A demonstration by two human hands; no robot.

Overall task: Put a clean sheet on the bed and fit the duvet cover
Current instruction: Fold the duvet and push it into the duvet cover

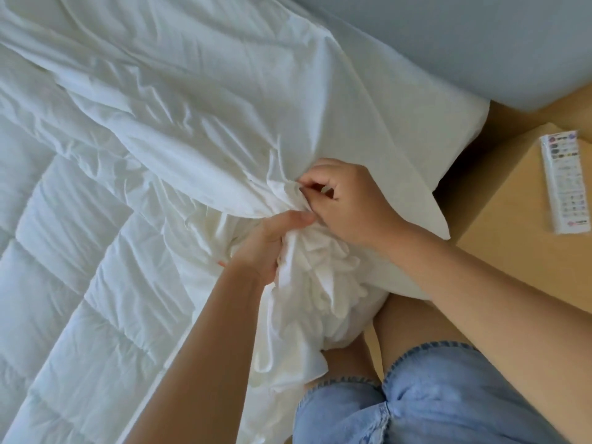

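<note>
A white quilted duvet (73,251) lies spread over the bed on the left. A smooth white duvet cover (192,107) is draped over its upper part, and its bunched edge (320,270) hangs near the bed's corner. My left hand (272,245) grips a gathered wad of this cover fabric from below. My right hand (346,203) pinches a fold of the same fabric just above, fingertips almost touching the left thumb. A small orange tag peeks out beside my left wrist.
A pale blue headboard (464,43) runs across the top right. A wooden bedside table (512,219) stands at the right with a wrapped remote control (565,181) on it. My legs in denim shorts (432,395) are at the bottom right.
</note>
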